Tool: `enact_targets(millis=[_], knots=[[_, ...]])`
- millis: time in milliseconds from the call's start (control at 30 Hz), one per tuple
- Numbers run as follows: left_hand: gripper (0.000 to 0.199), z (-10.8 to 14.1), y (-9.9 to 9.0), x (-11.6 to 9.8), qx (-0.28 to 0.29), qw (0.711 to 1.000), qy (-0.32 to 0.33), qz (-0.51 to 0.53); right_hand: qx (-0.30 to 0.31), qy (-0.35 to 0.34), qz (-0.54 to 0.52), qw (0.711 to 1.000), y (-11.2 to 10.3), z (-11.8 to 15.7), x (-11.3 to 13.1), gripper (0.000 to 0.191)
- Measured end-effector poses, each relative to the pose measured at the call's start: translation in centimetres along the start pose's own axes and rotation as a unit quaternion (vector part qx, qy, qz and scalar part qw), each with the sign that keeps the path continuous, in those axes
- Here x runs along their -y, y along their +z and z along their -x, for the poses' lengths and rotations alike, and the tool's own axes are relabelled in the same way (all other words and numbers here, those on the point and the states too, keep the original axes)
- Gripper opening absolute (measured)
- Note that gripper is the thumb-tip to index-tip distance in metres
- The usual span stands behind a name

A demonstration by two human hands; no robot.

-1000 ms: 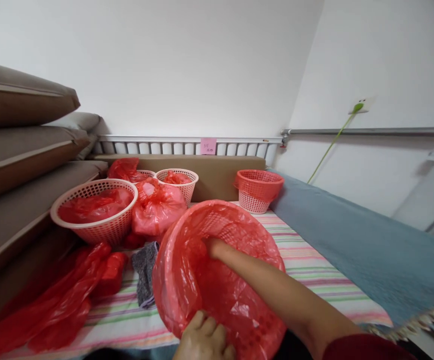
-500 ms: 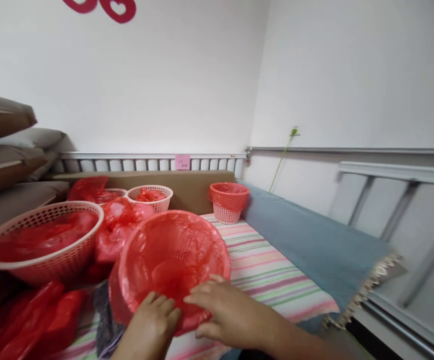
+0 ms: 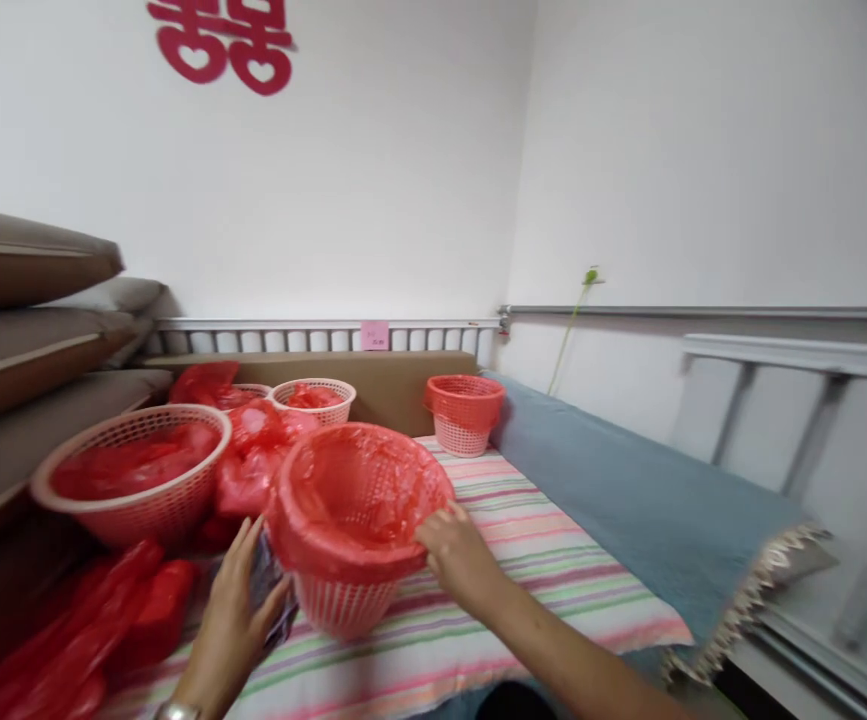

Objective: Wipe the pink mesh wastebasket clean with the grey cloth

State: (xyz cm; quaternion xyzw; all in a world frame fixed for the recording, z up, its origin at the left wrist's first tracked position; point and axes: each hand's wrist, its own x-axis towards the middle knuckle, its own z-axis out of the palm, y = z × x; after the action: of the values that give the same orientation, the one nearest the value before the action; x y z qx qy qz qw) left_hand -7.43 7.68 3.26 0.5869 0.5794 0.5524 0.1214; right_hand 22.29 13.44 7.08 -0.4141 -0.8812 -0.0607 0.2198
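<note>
A pink perforated basket [image 3: 347, 605] lined with a red plastic bag [image 3: 328, 545] stands in front of me, tilted slightly. The bag is folded over its rim and covers the upper wall. My right hand [image 3: 457, 550] grips the lined rim at the right side. My left hand [image 3: 242, 600] is beside the basket's left side, fingers spread, with nothing in it. Behind my left hand lies a dark grey-purple cloth [image 3: 275, 600], partly hidden. Loose red plastic bags [image 3: 137, 610] are heaped at the lower left.
A wide pink basket [image 3: 170, 500] holding red plastic is at the left, with a smaller one [image 3: 339, 408] behind. Another basket [image 3: 463, 437] with red around its top stands by the blue cushion [image 3: 628, 460]. Stacked cushions [image 3: 28, 345] are far left. Striped cloth [image 3: 538, 560] lies underneath.
My left hand has come out of the basket to its left and opened. My right hand has moved from inside to the right rim. The basket stands more upright.
</note>
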Motion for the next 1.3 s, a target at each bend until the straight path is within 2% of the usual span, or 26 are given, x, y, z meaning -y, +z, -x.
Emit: enact_targets(millis=[33,67,133,233,333,400,500,567,633,700,733,800,900,1000,1100,1200,1300], knots=[[0.068,-0.1,-0.1,-0.2,-0.014,0.988,-0.115,0.106,-0.007,0.003,-0.026,1.0,-0.1,0.1,-0.2,0.027],[0.066,-0.2,-0.1,-0.4,-0.031,0.948,-0.237,0.211,-0.015,0.003,-0.058,0.998,-0.1,0.2,-0.4,0.031],[0.05,-0.7,0.1,-0.5,-0.032,0.903,-0.329,0.276,-0.035,0.017,-0.14,0.989,-0.1,0.4,-1.1,0.039],[0.028,-1.7,0.7,0.1,-0.02,0.859,-0.378,0.346,-0.063,0.081,-0.267,0.958,0.4,0.5,-2.6,0.043],[0.027,-2.8,1.1,1.1,-0.028,0.828,-0.382,0.41,-0.112,0.186,-0.381,0.899,1.8,0.3,-3.9,0.038],[0.024,-3.6,1.2,1.7,-0.037,0.813,-0.384,0.436,-0.125,0.274,-0.465,0.832,3.1,-0.1,-3.9,0.035],[0.021,-4.6,1.3,2.1,-0.044,0.792,-0.394,0.464,-0.08,0.371,-0.618,0.689,5.2,-1.0,-2.9,0.036],[0.019,-4.9,1.5,2.1,-0.052,0.781,-0.392,0.484,-0.056,0.395,-0.707,0.584,6.4,-1.7,-1.9,0.035],[0.019,-5.0,1.9,1.8,-0.069,0.772,-0.383,0.502,-0.056,0.408,-0.767,0.493,7.3,-2.4,-1.2,0.033],[0.024,-4.8,2.3,1.5,-0.091,0.766,-0.378,0.511,-0.071,0.419,-0.799,0.426,7.8,-3.1,-0.8,0.026],[0.027,-4.8,2.5,1.5,-0.102,0.764,-0.377,0.514,-0.083,0.419,-0.808,0.405,7.9,-3.4,-0.7,0.022],[0.029,-4.7,2.8,1.5,-0.12,0.761,-0.374,0.517,-0.105,0.418,-0.818,0.38,7.8,-4.0,-0.8,0.012],[0.027,-4.8,3.4,2.2,-0.139,0.762,-0.366,0.516,-0.12,0.413,-0.824,0.368,7.6,-4.4,-1.1,0.004],[0.02,-4.5,4.3,3.4,-0.15,0.766,-0.367,0.506,-0.133,0.408,-0.825,0.367,8.5,-4.1,-1.3,0.003],[0.017,-4.0,5.2,4.7,-0.156,0.767,-0.38,0.493,-0.122,0.428,-0.815,0.372,10.5,-3.2,-1.6,0.011],[0.023,-3.9,5.1,5.4,-0.14,0.764,-0.387,0.497,-0.103,0.425,-0.823,0.364,12.3,-2.4,-2.3,0.015],[0.026,-5.1,3.9,5.9,-0.093,0.756,-0.393,0.515,-0.104,0.391,-0.84,0.361,12.8,-2.7,-3.7,0.011]])
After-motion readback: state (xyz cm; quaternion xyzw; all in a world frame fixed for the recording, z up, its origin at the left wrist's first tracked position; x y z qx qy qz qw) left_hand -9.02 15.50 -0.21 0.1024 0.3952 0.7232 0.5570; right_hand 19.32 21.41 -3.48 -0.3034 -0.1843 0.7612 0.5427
